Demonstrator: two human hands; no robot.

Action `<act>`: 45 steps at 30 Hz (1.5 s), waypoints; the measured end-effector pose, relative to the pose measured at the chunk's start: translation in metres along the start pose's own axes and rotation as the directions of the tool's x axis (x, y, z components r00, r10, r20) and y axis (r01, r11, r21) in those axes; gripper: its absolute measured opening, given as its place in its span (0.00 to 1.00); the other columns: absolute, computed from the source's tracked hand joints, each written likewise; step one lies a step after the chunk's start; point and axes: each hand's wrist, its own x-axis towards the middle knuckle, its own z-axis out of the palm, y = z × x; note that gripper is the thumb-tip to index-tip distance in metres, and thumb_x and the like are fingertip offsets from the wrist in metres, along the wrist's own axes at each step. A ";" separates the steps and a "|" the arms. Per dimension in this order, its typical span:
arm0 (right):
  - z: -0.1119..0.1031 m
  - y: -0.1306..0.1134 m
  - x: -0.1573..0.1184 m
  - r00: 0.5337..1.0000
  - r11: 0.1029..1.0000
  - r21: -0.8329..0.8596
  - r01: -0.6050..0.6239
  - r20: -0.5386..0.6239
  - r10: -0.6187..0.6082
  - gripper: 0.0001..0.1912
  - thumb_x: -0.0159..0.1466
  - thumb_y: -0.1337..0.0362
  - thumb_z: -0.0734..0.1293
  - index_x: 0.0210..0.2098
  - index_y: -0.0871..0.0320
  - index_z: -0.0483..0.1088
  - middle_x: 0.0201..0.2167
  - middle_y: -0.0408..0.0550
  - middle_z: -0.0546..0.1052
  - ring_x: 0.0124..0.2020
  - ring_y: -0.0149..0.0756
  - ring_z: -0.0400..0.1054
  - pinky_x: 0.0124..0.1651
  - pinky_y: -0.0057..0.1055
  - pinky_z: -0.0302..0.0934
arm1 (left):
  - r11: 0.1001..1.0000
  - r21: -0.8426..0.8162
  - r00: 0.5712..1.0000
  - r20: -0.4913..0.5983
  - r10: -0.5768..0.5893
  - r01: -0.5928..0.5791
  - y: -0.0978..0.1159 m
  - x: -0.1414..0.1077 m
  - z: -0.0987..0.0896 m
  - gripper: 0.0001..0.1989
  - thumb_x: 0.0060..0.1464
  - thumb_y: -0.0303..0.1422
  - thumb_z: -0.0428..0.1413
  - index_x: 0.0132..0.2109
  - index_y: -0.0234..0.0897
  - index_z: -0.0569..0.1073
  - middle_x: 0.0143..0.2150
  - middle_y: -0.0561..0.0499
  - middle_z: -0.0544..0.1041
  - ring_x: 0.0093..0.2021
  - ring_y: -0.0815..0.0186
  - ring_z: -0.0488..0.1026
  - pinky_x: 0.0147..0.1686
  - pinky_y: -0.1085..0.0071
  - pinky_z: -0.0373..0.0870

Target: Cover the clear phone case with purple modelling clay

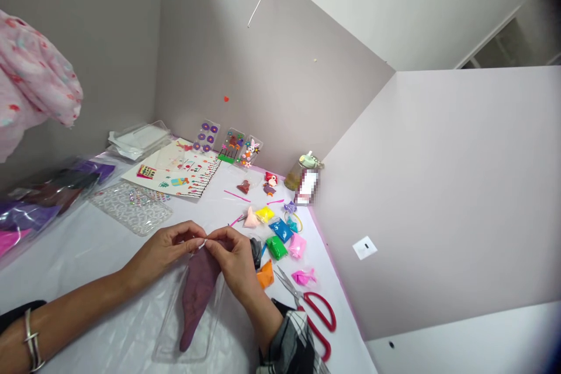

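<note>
Both my hands meet at the upper end of a long mauve-brown clay shape, wide at the top and tapering toward me. It lies on a clear plastic tray. My left hand pinches a small white piece between thumb and forefinger. My right hand is closed in a pinch at the same white piece, its thumb over the clay's top edge. The white piece is mostly hidden by the fingertips, so its exact shape does not show.
Red-handled scissors lie open-bladed at the right. Several clay packets, including green, blue and orange, sit beyond my right hand. A sticker sheet, decorated notebook and jar stand further back.
</note>
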 end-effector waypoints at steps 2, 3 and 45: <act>0.000 0.000 0.000 1.000 1.000 0.014 0.002 -0.001 -0.002 0.06 0.56 0.62 0.73 0.32 0.57 0.77 0.28 0.43 0.78 0.29 0.34 0.68 0.34 0.30 0.59 | 1.000 0.001 1.000 -0.023 0.013 -0.013 -0.001 0.000 0.000 0.15 0.58 0.47 0.60 0.40 0.40 0.78 0.35 0.52 0.77 0.38 0.59 0.73 0.38 0.68 0.66; 0.000 0.000 0.001 1.000 1.000 0.022 0.001 0.000 -0.001 0.06 0.56 0.62 0.73 0.32 0.56 0.77 0.28 0.42 0.78 0.29 0.34 0.68 0.34 0.30 0.59 | 1.000 0.001 0.999 -0.029 0.017 -0.017 -0.001 0.000 0.001 0.15 0.58 0.47 0.60 0.41 0.40 0.78 0.35 0.52 0.78 0.38 0.59 0.73 0.37 0.68 0.67; -0.006 -0.004 -0.003 0.998 0.979 0.203 -0.027 0.068 0.014 0.12 0.58 0.56 0.73 0.35 0.56 0.71 0.22 0.37 0.70 0.23 0.30 0.60 0.29 0.28 0.54 | 0.983 -0.180 0.999 0.042 -0.028 0.035 0.005 -0.003 0.000 0.18 0.60 0.46 0.61 0.49 0.41 0.71 0.35 0.56 0.74 0.37 0.64 0.72 0.36 0.71 0.66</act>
